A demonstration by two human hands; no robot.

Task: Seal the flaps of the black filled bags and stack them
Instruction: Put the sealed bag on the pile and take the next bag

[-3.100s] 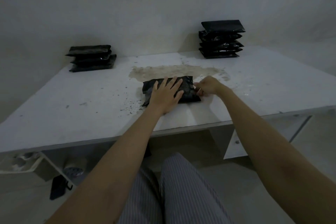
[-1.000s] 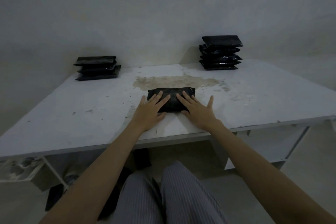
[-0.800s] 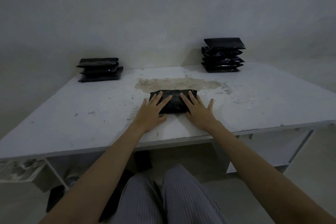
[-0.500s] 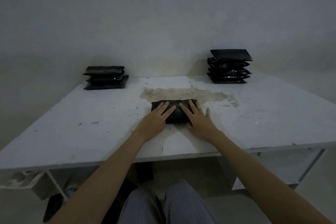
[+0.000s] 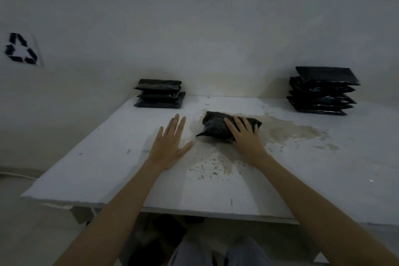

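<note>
A black filled bag [image 5: 216, 125] lies near the middle of the white table [image 5: 108, 168], turned at a slight angle. My right hand [image 5: 245, 138] rests on its right half with straight fingers spread over it. My left hand [image 5: 169, 143] is off the bag, to its left, flat with fingers straight just above or on the table top. A short stack of black bags [image 5: 159, 96] stands at the back left by the wall. A taller stack of black bags [image 5: 321, 90] stands at the back right.
A brownish stain and dark crumbs [image 5: 291, 131] spread over the table around and right of the bag. The wall [image 5: 216, 28] runs right behind the table and carries a recycling sign [image 5: 20, 49] at the left. My striped trousers [image 5: 218, 252] show below the table's front edge.
My left hand has come off the bag and moved left onto the bare table. The bag has turned slightly under my right hand. The view has swung left.
</note>
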